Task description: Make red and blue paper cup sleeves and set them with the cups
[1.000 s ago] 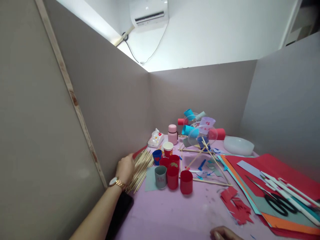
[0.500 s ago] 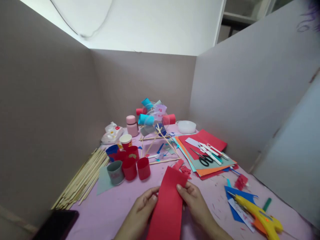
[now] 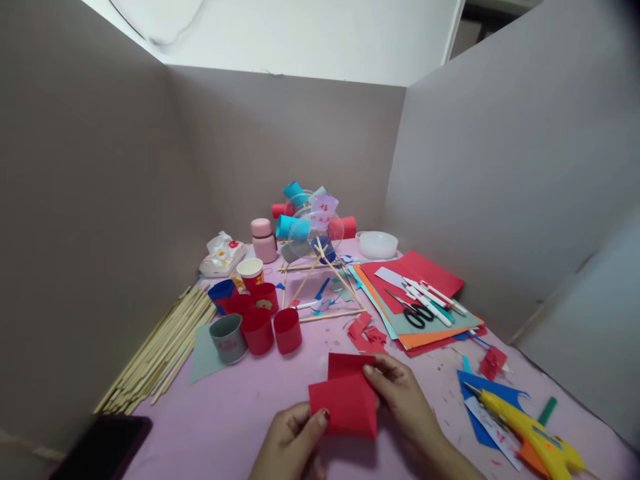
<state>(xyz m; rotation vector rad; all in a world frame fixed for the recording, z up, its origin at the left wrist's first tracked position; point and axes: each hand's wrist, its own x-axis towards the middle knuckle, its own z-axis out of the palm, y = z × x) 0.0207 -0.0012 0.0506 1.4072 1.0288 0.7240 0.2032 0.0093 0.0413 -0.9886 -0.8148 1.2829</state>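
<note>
A strip of red paper is bent over on itself near the table's front, its lower part folded up in front of the upper part. My left hand pinches the folded part at its lower left, thumb on top. On the right edge, my right hand grips the strip, thumb pressed near the upper corner. The fingers behind the paper are mostly hidden. Small red paper scraps lie just beyond the strip. Left of them stand several short paper cylinders, among them a red one and a grey one.
Behind stands a stick frame bearing a wheel with coloured cylinders. Scissors and pens rest on coloured sheets at right. A yellow glue gun lies front right. Wooden sticks and a phone are at left.
The long red strip, flat before, is now folded over into a shorter piece. My left hand has moved its grip to the folded part. The view has shifted slightly.
</note>
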